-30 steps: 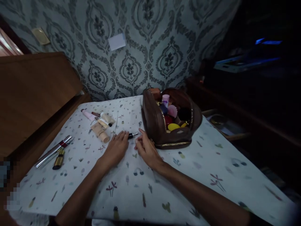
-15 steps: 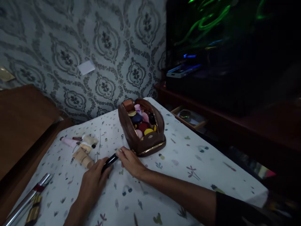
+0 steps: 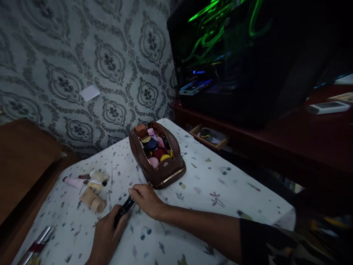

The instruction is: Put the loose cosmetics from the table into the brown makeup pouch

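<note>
Black cosmetic tube held between both hands, low over the patterned tablecloth.

Left hand wraps the tube's lower end, fingers curled round it; right hand pinches the upper end at the fingertips, as if to steady or twist the cap, though dim light leaves the exact grip uncertain. Tube sits tilted, upper end toward the brown pouch, which stands just beyond the right hand, unzipped, packed with small round pots and caps upright for easy picking. Left of the hands, near but apart, a loose cluster of beige and pink tubes lies flat. A silver-and-red stick rests at the cloth's near left edge.
</note>
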{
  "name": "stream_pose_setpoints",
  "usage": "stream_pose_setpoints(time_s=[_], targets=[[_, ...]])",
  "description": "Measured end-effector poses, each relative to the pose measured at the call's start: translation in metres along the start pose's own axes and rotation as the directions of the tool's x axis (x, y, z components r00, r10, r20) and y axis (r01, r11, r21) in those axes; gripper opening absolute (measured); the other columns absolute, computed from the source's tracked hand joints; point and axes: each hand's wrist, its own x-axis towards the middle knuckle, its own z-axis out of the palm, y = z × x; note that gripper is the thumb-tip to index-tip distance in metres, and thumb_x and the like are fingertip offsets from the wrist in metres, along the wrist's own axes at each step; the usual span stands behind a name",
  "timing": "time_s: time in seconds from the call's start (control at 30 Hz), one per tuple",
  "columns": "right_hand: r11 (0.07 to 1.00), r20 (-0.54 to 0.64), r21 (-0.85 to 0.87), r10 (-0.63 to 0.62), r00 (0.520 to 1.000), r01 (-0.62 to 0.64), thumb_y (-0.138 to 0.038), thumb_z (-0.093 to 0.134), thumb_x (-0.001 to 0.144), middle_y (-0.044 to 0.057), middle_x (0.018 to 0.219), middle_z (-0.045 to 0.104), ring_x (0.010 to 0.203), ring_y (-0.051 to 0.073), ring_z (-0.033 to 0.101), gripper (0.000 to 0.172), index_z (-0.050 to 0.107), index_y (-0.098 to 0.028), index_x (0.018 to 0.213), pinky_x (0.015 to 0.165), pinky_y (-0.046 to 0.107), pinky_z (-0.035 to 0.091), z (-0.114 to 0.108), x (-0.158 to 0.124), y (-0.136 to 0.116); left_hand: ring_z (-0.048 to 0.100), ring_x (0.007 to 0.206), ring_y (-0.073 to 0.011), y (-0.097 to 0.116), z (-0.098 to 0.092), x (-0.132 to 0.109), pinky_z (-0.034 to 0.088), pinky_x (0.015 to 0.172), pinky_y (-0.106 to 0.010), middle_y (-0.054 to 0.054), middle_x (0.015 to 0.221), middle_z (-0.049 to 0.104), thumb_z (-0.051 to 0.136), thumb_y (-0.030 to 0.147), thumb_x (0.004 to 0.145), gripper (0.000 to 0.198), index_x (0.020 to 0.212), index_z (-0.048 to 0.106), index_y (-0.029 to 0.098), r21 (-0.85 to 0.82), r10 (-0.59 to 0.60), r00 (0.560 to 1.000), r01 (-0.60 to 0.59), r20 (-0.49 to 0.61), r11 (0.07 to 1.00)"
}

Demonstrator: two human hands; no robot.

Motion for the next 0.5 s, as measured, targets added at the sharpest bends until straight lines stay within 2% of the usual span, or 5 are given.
stream_pose_setpoints(time_s=[0.1,0.23,0.37,0.43,0.5], targets=[[1.000,0.021,-0.006,-0.026,0.999,0.026,-0.023,0.052,0.095,-0.005,0.057,0.040,0.061,0.010,0.041,0.036,0.040,-0.018,0.060,0.061,0.024,0.027,0.001,-0.003,-0.001,0.056,0.045,-0.0122,0.003,-0.002,0.001,0.042,0.047,-0.019,0.006,0.054,0.059,0.047,0.055,0.095,0.039,0.086,0.063,0.021,-0.074,-0.035,0.999,0.036,0.012,0.997],[0.993,0.067,-0.032,-0.110,0.992,0.112,-0.025,0.050,0.095,-0.002,0.063,0.052,0.063,0.011,0.048,0.029,0.052,-0.018,0.067,0.062,0.024,0.031,-0.001,-0.007,-0.004,0.053,0.047,-0.0120,0.007,-0.004,0.003,0.040,0.046,-0.020,0.004,0.054,0.057,0.049,0.061,0.090,0.047,0.077,0.063,0.018,-0.153,-0.089,0.996,0.084,-0.021,0.985],[0.969,0.091,-0.049,-0.238,0.967,0.243,-0.024,0.045,0.096,0.003,0.083,0.068,0.077,0.015,0.060,0.024,0.069,-0.018,0.095,0.073,0.025,0.039,-0.003,-0.011,-0.005,0.051,0.049,-0.0122,0.009,-0.006,0.005,0.039,0.047,-0.020,0.003,0.056,0.054,0.050,0.063,0.087,0.050,0.071,0.059,0.017,-0.231,-0.138,0.990,0.130,-0.017,0.964],[0.974,0.072,-0.039,-0.220,0.973,0.223,-0.023,0.047,0.094,0.003,0.085,0.069,0.079,0.016,0.062,0.026,0.068,-0.018,0.109,0.075,0.026,0.042,-0.005,-0.011,-0.005,0.049,0.048,-0.0120,0.011,-0.007,0.005,0.038,0.046,-0.020,0.003,0.055,0.052,0.051,0.063,0.086,0.049,0.070,0.059,0.017,-0.243,-0.160,0.987,0.153,-0.009,0.958],[0.990,0.046,0.000,-0.143,0.989,0.143,-0.026,0.051,0.093,-0.001,0.075,0.065,0.071,0.015,0.060,0.026,0.066,-0.019,0.113,0.070,0.024,0.042,-0.006,-0.010,-0.006,0.049,0.048,-0.0117,0.012,-0.008,0.005,0.038,0.046,-0.020,0.004,0.055,0.053,0.052,0.062,0.086,0.048,0.072,0.060,0.017,-0.245,-0.163,0.987,0.157,-0.005,0.957]])
